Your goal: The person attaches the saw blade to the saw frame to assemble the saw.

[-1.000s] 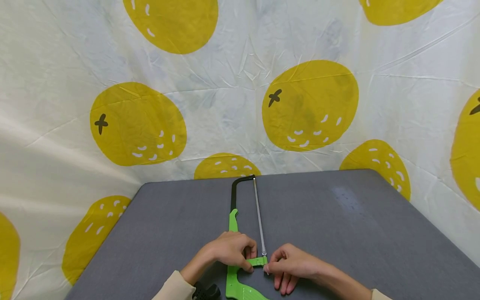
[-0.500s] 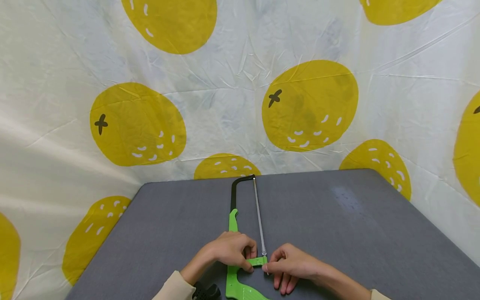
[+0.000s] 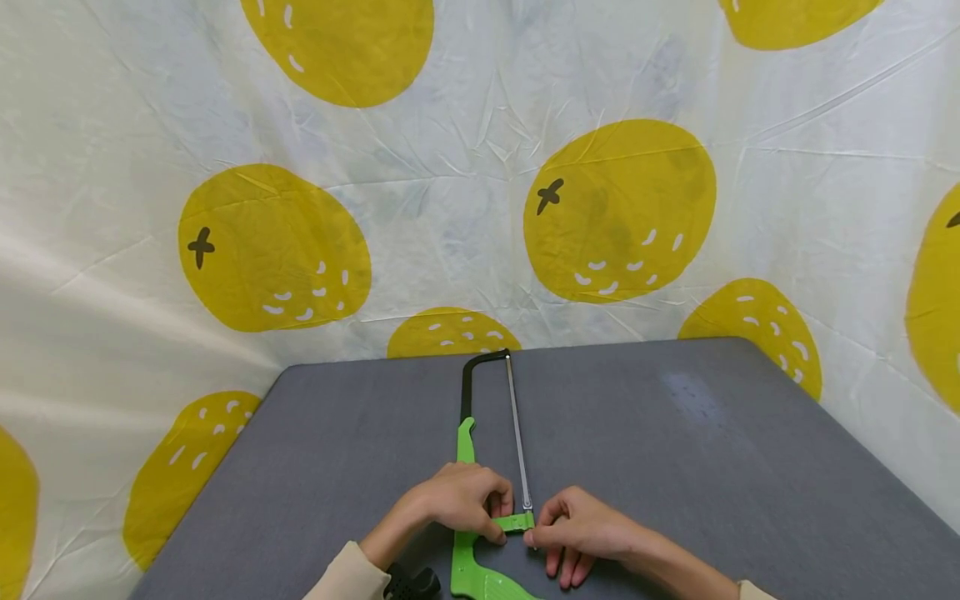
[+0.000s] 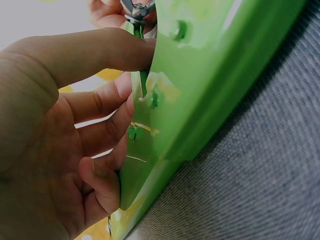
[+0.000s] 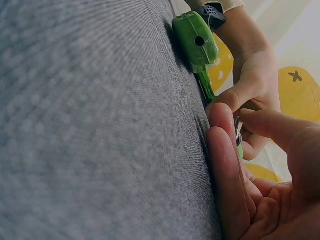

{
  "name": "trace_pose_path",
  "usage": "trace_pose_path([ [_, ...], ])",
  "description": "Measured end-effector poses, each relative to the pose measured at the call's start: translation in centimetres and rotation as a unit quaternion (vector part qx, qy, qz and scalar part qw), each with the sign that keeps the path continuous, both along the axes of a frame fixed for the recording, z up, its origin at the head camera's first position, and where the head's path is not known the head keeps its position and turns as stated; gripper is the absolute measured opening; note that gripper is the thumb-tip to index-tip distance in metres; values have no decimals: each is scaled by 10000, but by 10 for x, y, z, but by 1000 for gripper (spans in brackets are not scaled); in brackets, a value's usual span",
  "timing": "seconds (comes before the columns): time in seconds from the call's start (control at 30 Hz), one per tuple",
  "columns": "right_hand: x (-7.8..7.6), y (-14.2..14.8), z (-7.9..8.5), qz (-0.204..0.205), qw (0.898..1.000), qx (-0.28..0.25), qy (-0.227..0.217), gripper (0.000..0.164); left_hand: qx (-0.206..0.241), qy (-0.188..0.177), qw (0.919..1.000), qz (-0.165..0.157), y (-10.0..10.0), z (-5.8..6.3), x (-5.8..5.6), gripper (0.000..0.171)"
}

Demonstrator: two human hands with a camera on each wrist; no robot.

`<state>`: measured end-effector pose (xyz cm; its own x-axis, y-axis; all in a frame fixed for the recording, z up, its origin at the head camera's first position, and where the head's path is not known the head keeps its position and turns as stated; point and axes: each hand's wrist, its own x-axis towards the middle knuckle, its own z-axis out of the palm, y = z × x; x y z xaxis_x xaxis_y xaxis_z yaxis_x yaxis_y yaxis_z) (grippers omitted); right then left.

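Observation:
A hacksaw [image 3: 466, 442] with a green handle and black front frame lies on the grey surface, its blade [image 3: 517, 433] on the right side. Holding the green frame by its short cross arm [image 3: 515, 523] is my left hand [image 3: 459, 497]; in the left wrist view its thumb presses one face and the fingers lie behind. My right hand [image 3: 588, 529] pinches a small metal wing nut [image 4: 137, 10] at the blade's near end, between thumb and forefinger. Its other fingers rest close to the surface in the right wrist view. The fingertips mostly cover the nut in the head view.
The grey table [image 3: 360, 433] reaches back to a whitish curtain [image 3: 450, 250] printed with large yellow fruit. A pale smudge [image 3: 693, 398] marks the table's right half. A black wrist device [image 3: 412, 582] sits beside the green handle.
My right thumb and forefinger have shifted very slightly at the wing nut. The left hand and the hacksaw have stayed in place.

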<state>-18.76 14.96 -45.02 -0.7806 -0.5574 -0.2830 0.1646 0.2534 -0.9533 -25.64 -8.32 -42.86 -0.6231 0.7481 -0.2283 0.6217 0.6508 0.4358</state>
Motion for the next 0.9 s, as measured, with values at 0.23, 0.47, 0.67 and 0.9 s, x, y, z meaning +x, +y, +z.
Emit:
trace_pose_path([
  [0.23,0,1,-1,-23,10000,40,-58,25,12,-40,10000,9,-1,1,1,21],
  [0.47,0,1,-2,-39,9999,97,-52,24,-15,-21,10000,1,0,-1,0,21],
  [0.67,0,1,-2,9,10000,30,-72,23,-14,-2,10000,14,0,0,1,21],
  [0.9,-1,3,-1,130,9998,-33,-128,23,-23,4,10000,45,1,1,3,21],
])
